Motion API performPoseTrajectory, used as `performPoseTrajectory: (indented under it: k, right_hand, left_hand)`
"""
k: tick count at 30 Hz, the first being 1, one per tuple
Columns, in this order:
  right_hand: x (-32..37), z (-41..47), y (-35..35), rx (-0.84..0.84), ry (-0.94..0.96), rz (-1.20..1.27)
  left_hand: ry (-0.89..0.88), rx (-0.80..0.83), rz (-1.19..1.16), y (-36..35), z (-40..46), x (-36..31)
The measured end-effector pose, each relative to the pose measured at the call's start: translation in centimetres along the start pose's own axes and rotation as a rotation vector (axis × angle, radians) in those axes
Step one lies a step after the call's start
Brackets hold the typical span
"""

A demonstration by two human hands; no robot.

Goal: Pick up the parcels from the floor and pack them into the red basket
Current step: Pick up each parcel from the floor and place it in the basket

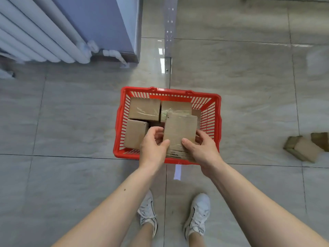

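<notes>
A red basket [214, 113] stands on the tiled floor in front of me. Several brown cardboard parcels lie packed inside it, among them one at the back left [144, 108] and one at the front left [134, 133]. Both my hands hold a flat taped parcel [179, 131] over the basket's front right part. My left hand [154, 148] grips its left edge, thumb on top. My right hand [201, 148] grips its right edge, thumb on top as well. Two more parcels [305, 148] lie on the floor to the right.
A white radiator [41, 36] and a pale blue wall corner [106, 27] stand at the back left. My feet in white shoes [197, 213] stand just behind the basket. Grey glossy tiles surround the basket.
</notes>
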State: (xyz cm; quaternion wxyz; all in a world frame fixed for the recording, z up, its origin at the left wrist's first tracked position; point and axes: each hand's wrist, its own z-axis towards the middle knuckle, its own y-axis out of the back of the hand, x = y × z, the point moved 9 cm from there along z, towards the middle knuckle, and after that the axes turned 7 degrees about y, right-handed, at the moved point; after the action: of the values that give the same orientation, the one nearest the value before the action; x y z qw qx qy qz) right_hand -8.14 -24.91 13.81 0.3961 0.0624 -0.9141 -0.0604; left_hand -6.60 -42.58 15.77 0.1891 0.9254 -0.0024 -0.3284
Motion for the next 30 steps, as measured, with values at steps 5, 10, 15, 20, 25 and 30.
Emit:
performPoseTrajectory:
  k: [5, 10, 15, 20, 25, 30]
  right_hand:
    - [-2.6, 1.8, -3.2, 0.005, -0.030, -0.062]
    - [-5.8, 4.4, -5.4, 0.000, -0.046, -0.071]
    - [-8.3, 8.1, -7.2, -0.011, -0.031, -0.191]
    - [-11.0, 11.6, -9.5, 0.026, -0.050, -0.232]
    - [-14.0, 13.9, -11.6, 0.026, -0.072, -0.215]
    - [-14.8, 14.6, -12.4, 0.032, -0.060, -0.220]
  left_hand:
    - [0.042, 0.070, 0.022, 0.8, 2.9, 3.5]
    - [0.028, 0.037, 0.096, 0.5, 6.2, 6.6]
    - [0.017, -0.054, 0.214, 0.2, 9.7, 8.6]
    - [0.043, -0.080, 0.332, -0.5, 13.6, 11.2]
    - [0.050, -0.121, 0.474, -0.6, 16.1, 13.7]
    - [-0.029, -0.175, 0.382, 0.2, 16.5, 14.3]
